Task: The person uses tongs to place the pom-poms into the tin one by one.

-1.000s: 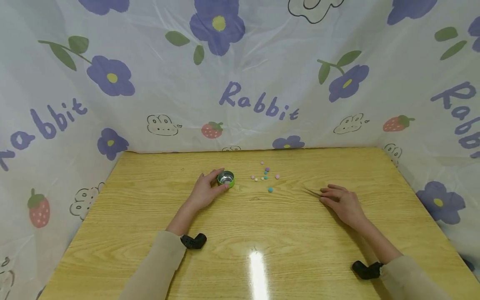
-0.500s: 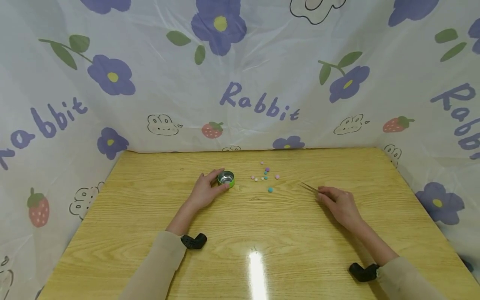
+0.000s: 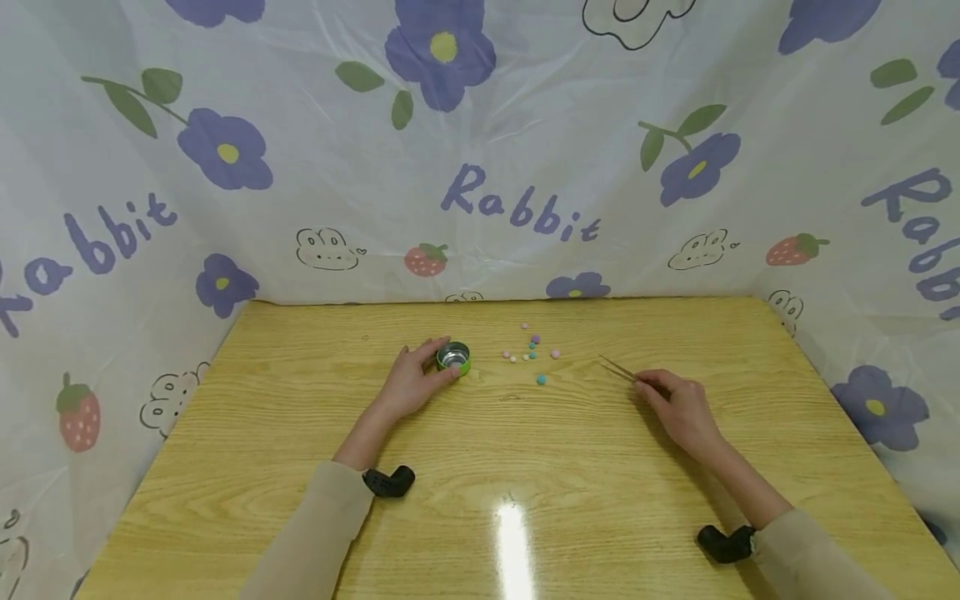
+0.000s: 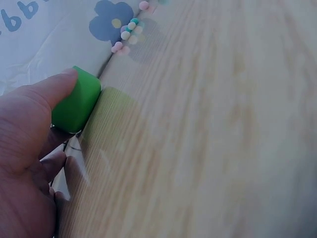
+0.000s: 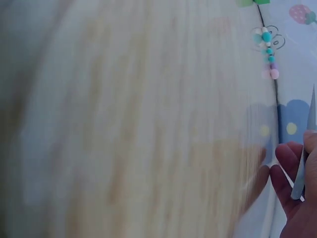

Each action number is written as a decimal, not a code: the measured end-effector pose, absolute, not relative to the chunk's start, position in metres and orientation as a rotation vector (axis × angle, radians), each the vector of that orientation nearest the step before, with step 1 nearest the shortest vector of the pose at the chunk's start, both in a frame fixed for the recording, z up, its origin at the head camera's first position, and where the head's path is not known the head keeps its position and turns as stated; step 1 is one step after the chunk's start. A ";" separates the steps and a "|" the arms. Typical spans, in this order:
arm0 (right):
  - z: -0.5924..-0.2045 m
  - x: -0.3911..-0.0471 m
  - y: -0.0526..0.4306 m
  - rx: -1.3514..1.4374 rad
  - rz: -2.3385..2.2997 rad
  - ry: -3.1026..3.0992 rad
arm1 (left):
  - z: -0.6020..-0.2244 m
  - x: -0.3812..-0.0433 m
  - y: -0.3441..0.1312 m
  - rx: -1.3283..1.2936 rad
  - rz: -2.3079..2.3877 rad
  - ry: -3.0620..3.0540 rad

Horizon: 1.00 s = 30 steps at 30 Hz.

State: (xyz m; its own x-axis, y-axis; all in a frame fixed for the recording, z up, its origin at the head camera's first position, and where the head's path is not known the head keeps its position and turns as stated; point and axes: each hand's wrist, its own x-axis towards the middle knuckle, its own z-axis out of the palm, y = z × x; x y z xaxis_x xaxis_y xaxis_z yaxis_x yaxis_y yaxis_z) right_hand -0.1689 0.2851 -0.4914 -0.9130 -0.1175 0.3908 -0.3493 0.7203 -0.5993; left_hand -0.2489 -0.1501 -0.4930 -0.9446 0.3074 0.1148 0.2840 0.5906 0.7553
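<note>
A small round tin (image 3: 463,367), green outside and silvery inside, stands on the table with its top uncovered. My left hand (image 3: 411,381) grips it between thumb and fingers from the left; the left wrist view shows the thumb on the green wall (image 4: 81,101). On the right, my right hand (image 3: 682,408) pinches a pair of metal tweezers (image 3: 618,367) whose tips point up and left, slightly apart, with nothing between them. Several small balls lie between the two hands: a larger blue ball (image 3: 542,380), a purple ball (image 3: 536,339), a pink ball (image 3: 555,354), plus smaller white, pink and teal ones.
The wood-grain table (image 3: 450,517) reaches back to a hanging white cloth (image 3: 525,125) printed with flowers, rabbits and strawberries. Similar cloth hangs on both sides. Black devices (image 3: 726,544) are strapped at both wrists.
My right hand has shifted slightly left and turned the tweezers, whose two tips now show apart and point farther up-left. The left hand, tin and balls have stayed in place.
</note>
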 end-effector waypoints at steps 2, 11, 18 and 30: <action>-0.491 -0.170 0.284 0.377 1.004 -2.603 | -0.493 -0.249 -0.150 0.520 1.307 2.778; -0.490 -0.176 0.277 0.415 1.016 -2.649 | -0.491 -0.249 -0.148 0.530 1.314 2.771; -0.491 -0.185 0.272 0.448 1.054 -2.692 | -0.491 -0.249 -0.147 0.538 1.306 2.776; -0.494 -0.193 0.262 0.371 1.150 -2.691 | -0.495 -0.249 -0.150 0.527 1.301 2.779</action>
